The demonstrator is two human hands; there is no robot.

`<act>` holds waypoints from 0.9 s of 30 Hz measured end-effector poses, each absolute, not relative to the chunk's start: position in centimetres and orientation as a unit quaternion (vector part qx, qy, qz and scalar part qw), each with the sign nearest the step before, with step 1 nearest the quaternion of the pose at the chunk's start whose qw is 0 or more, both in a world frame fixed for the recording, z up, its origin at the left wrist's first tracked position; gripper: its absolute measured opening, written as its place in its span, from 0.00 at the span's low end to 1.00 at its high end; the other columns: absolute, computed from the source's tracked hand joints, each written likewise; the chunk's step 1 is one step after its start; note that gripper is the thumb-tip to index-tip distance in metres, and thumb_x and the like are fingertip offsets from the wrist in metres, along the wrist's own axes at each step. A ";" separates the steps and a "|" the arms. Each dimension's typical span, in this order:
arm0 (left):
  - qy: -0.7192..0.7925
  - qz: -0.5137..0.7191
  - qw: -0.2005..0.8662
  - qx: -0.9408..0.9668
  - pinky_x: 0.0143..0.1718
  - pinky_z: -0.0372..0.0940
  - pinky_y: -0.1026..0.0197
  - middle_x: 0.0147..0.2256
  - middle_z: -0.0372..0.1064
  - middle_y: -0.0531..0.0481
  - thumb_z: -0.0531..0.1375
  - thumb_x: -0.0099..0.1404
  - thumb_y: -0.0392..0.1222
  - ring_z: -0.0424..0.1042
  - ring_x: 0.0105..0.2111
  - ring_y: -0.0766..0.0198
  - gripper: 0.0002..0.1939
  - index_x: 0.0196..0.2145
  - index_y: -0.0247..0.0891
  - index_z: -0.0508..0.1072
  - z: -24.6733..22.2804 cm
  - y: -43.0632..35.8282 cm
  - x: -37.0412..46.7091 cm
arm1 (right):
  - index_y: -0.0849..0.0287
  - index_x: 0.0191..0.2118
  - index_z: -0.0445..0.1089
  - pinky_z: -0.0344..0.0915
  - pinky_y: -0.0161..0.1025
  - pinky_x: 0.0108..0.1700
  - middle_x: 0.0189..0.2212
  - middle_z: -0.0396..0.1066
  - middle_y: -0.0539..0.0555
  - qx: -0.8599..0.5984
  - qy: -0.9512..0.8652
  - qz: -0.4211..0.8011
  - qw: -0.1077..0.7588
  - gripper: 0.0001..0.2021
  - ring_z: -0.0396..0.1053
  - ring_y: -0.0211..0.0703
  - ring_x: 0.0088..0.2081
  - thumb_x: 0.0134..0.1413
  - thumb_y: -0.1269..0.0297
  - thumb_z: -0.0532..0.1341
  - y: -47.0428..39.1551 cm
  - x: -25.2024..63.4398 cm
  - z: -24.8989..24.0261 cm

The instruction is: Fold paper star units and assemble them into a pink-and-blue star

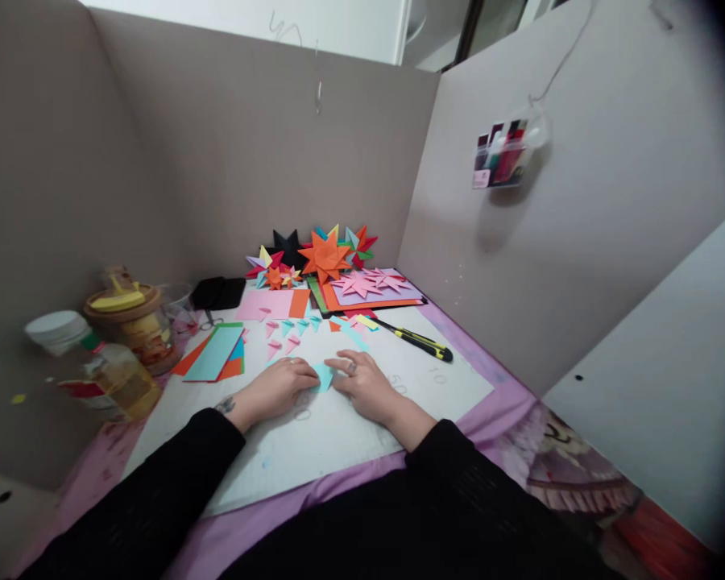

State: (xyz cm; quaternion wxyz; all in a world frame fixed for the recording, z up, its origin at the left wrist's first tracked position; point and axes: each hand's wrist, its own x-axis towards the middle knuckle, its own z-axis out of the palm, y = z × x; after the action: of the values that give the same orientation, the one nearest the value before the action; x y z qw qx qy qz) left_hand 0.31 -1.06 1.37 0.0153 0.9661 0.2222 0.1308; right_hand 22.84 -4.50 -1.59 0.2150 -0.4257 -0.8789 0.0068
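Observation:
A small light-blue piece of paper (323, 377) lies on the white board (338, 435) between my two hands. My left hand (278, 387) rests on the board with its fingers together, fingertips pressed on the paper's left edge. On the other side, my right hand (362, 385), with a ring on one finger, touches the paper's right edge; its fingers are somewhat spread. Just beyond my hands lie small folded pink pieces (274, 347) and small folded light-blue pieces (302, 325).
Coloured sheets (214, 354) lie at the left, near jars (138, 322) and a bottle (124, 379). A yellow-black cutter (420, 342) is at the right. Folded paper stars (326, 255) stand at the back wall; pink stars (359, 283) lie on stacked sheets.

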 end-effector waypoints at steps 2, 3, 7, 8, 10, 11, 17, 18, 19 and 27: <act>0.226 0.140 0.022 0.964 0.44 0.61 0.58 0.40 0.74 0.47 0.52 0.62 0.30 0.70 0.41 0.60 0.16 0.44 0.42 0.74 1.4 -0.9 0.1 | 0.51 0.40 0.74 0.51 0.49 0.53 0.50 0.70 0.51 -0.373 -0.905 0.014 0.202 0.13 0.55 0.48 0.56 0.59 0.71 0.53 -4.5 22.8 -1.6; 0.228 0.147 0.025 0.962 0.44 0.61 0.58 0.40 0.73 0.47 0.53 0.63 0.32 0.70 0.40 0.60 0.15 0.44 0.42 0.73 1.4 -0.9 0.0 | 0.51 0.42 0.73 0.52 0.48 0.53 0.49 0.71 0.51 -0.366 -0.908 0.020 0.202 0.14 0.57 0.47 0.54 0.60 0.71 0.52 -4.4 22.7 -1.6; 0.228 0.171 0.019 0.958 0.44 0.61 0.58 0.39 0.73 0.46 0.56 0.63 0.38 0.69 0.40 0.60 0.11 0.43 0.42 0.74 1.5 -0.7 -0.2 | 0.53 0.48 0.71 0.54 0.46 0.53 0.50 0.71 0.51 -0.357 -0.905 0.049 0.228 0.16 0.60 0.46 0.52 0.59 0.71 0.52 -4.2 22.7 -1.8; 0.229 0.175 0.014 0.958 0.43 0.60 0.58 0.38 0.73 0.47 0.55 0.64 0.38 0.69 0.39 0.60 0.10 0.41 0.41 0.74 1.5 -0.7 -0.2 | 0.53 0.48 0.71 0.54 0.45 0.54 0.50 0.70 0.51 -0.354 -0.904 0.058 0.232 0.16 0.60 0.45 0.53 0.59 0.72 0.51 -4.2 22.7 -1.8; 0.231 0.174 0.008 0.957 0.42 0.60 0.58 0.35 0.73 0.47 0.54 0.65 0.39 0.68 0.38 0.60 0.10 0.36 0.41 0.75 1.5 -0.7 -0.1 | 0.53 0.47 0.71 0.56 0.44 0.54 0.50 0.71 0.51 -0.349 -0.903 0.076 0.238 0.16 0.62 0.44 0.52 0.59 0.73 0.51 -4.1 22.7 -1.9; 0.231 0.170 0.016 0.958 0.41 0.60 0.58 0.33 0.73 0.47 0.53 0.66 0.39 0.68 0.37 0.60 0.10 0.34 0.40 0.76 1.5 -0.6 0.0 | 0.54 0.46 0.72 0.56 0.43 0.54 0.49 0.71 0.51 -0.345 -0.903 0.085 0.240 0.16 0.63 0.43 0.51 0.58 0.73 0.51 -4.1 22.7 -1.9; 0.225 0.133 0.128 0.957 0.39 0.62 0.64 0.34 0.72 0.48 0.57 0.63 0.40 0.69 0.35 0.64 0.07 0.34 0.39 0.76 1.9 -0.4 -0.5 | 0.58 0.48 0.69 0.61 0.38 0.50 0.42 0.73 0.55 -0.338 -0.899 0.114 0.253 0.16 0.66 0.41 0.46 0.57 0.75 0.51 -4.4 22.7 -1.7; 0.227 0.134 0.134 0.955 0.39 0.62 0.65 0.34 0.72 0.49 0.57 0.63 0.40 0.69 0.35 0.64 0.07 0.34 0.39 0.75 1.9 -0.3 -0.6 | 0.58 0.49 0.69 0.61 0.38 0.50 0.43 0.73 0.55 -0.331 -0.903 0.109 0.252 0.17 0.66 0.40 0.46 0.57 0.75 0.51 -4.4 22.7 -1.7; 0.229 0.135 0.140 0.954 0.40 0.62 0.65 0.35 0.72 0.49 0.57 0.63 0.40 0.69 0.36 0.64 0.07 0.34 0.39 0.75 2.0 -0.3 -0.6 | 0.57 0.50 0.68 0.61 0.38 0.50 0.44 0.72 0.55 -0.322 -0.908 0.101 0.249 0.18 0.66 0.41 0.46 0.57 0.76 0.51 -4.4 22.7 -1.7; 0.264 0.142 0.163 0.940 0.37 0.61 0.64 0.31 0.70 0.49 0.54 0.64 0.38 0.68 0.34 0.63 0.09 0.32 0.38 0.74 1.7 -0.7 0.3 | 0.56 0.44 0.73 0.62 0.44 0.49 0.41 0.73 0.56 -0.285 -0.921 0.027 0.265 0.13 0.65 0.45 0.46 0.56 0.73 0.56 -4.1 22.5 -2.3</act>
State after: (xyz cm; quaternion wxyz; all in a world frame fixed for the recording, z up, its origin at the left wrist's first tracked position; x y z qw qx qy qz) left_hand 0.27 -0.66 1.66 0.1630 0.9401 0.2636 0.1419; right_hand 22.55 -4.10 -2.31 0.2653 -0.2848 -0.9208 0.0271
